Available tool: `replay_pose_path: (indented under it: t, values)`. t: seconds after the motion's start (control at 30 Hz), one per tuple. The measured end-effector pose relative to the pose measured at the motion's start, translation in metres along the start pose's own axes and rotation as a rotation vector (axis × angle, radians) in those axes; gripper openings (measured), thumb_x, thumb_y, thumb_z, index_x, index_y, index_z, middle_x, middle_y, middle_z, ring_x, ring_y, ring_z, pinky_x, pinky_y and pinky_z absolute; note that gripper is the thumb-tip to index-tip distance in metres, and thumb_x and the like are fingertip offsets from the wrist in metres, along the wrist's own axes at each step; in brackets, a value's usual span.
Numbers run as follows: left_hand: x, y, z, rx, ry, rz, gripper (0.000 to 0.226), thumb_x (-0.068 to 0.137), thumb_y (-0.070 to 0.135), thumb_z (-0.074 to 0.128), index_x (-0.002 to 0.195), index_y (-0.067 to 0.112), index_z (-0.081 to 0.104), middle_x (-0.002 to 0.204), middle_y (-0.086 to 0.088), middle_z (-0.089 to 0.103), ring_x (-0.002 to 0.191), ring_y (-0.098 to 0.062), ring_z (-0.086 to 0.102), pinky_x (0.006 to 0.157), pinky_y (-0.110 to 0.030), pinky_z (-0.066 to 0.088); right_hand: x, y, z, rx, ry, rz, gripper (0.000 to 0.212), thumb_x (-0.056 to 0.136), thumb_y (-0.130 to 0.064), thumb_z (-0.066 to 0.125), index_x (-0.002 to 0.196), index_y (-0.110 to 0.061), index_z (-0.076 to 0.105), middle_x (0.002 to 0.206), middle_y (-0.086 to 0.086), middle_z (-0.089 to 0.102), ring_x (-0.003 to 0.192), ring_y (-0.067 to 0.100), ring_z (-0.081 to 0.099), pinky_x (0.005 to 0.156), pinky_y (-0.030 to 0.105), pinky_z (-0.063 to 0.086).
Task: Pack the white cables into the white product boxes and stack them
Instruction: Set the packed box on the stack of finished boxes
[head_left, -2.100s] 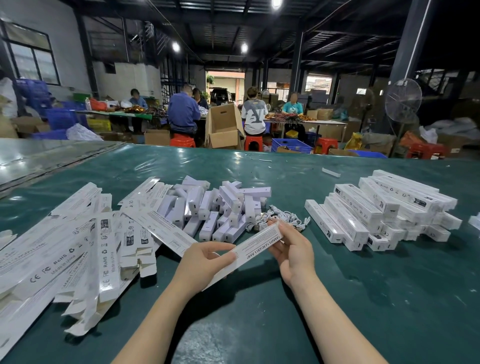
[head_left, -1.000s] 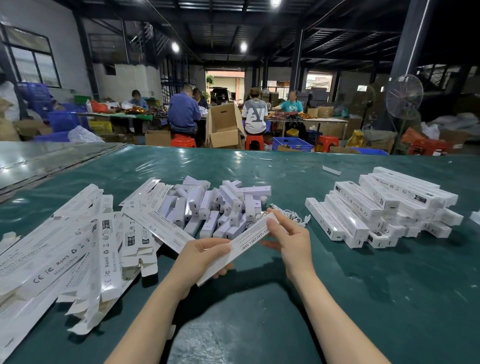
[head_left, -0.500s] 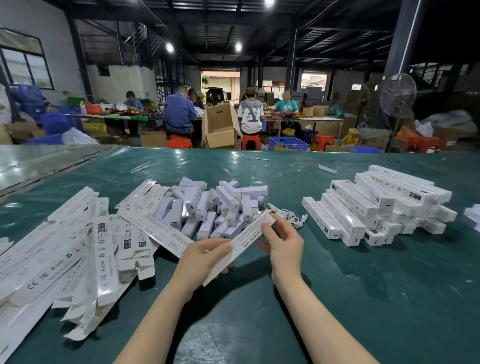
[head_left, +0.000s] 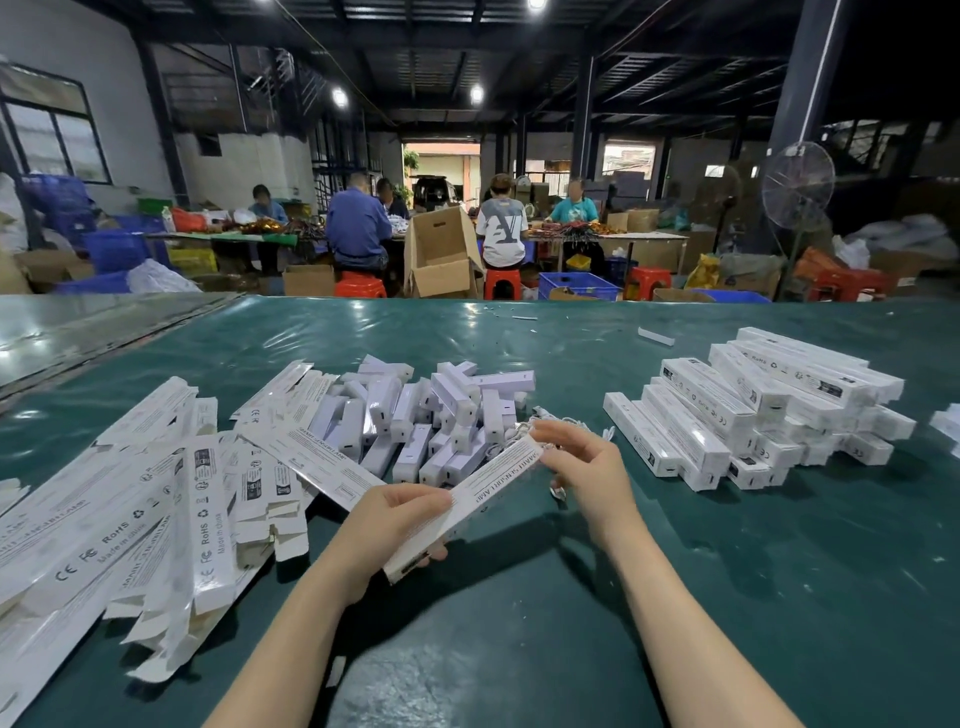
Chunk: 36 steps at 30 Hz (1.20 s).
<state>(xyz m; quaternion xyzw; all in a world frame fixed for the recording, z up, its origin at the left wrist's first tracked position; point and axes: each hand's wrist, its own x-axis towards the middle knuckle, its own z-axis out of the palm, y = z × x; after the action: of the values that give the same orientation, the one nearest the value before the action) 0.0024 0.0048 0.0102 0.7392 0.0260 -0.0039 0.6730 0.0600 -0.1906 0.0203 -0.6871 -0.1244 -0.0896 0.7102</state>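
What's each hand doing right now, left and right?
Left hand: grips the white box near its lower end.
Right hand: pinches the box's far end.

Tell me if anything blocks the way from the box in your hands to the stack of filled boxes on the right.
Nothing visible blocks it. The box, held by the left hand and right hand, is separated from the stack only by bare green table. The white cables lie flat just beyond the right hand.
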Motion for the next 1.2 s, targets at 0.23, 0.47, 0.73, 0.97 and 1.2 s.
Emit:
replay_pose_path:
  t: [0.23,0.47,0.73,0.97,1.2]
  values:
    - [-0.003,0.006,-0.012,-0.254,-0.046,-0.078,0.037,0.064,0.041,0.063,0.085,0.013,0.074,0.084,-0.012,0.072,0.057,-0.023,0.066,0.046,-0.025,0.051,0.005,-0.001,-0.023,-0.21,-0.335,0.115,0.038,0.072,0.013,0.063,0.089,-0.021,0.068,0.086,0.005,0.063,0.065,0.016,0.051,0.056,0.019,0.039]
    - [0.001,-0.001,-0.019,-0.51,0.03,-0.055,0.038,0.078,0.041,0.048,0.102,0.016,0.064,0.101,-0.009,0.067,0.066,-0.02,0.068,0.049,-0.028,0.054,0.018,-0.008,-0.056,-0.024,0.591,-0.006,0.029,0.072,0.001,0.073,0.099,-0.006,0.063,0.074,0.001,0.059,0.065,0.013,0.053,0.062,0.016,0.047]
    - [0.005,-0.004,-0.016,-0.495,0.042,-0.022,0.04,0.07,0.035,0.054,0.103,0.014,0.065,0.098,-0.008,0.068,0.064,-0.017,0.067,0.05,-0.026,0.054,0.018,0.001,-0.072,-0.242,0.931,-0.012,0.054,0.079,0.01,0.059,0.131,0.0,0.047,0.137,0.015,0.043,0.102,0.019,0.054,0.081,0.015,0.038]
    - [0.007,-0.008,-0.006,0.04,0.547,0.205,0.024,0.082,0.002,0.058,0.07,0.021,0.066,0.066,0.0,0.061,0.055,-0.013,0.051,0.049,-0.022,0.037,0.015,0.011,-0.03,-0.273,0.373,0.099,0.031,0.08,0.006,0.052,0.066,-0.019,0.062,0.074,0.009,0.066,0.073,0.025,0.062,0.075,0.036,0.048]
    - [0.014,-0.029,-0.003,1.085,0.51,0.011,0.049,0.085,0.042,0.049,0.134,0.037,0.041,0.15,0.002,0.02,0.135,-0.025,0.012,0.109,-0.041,0.017,-0.001,0.023,0.014,-0.907,0.0,-0.017,0.026,0.082,-0.011,0.051,0.099,-0.018,0.069,0.105,-0.001,0.067,0.104,0.018,0.054,0.086,0.026,0.04]
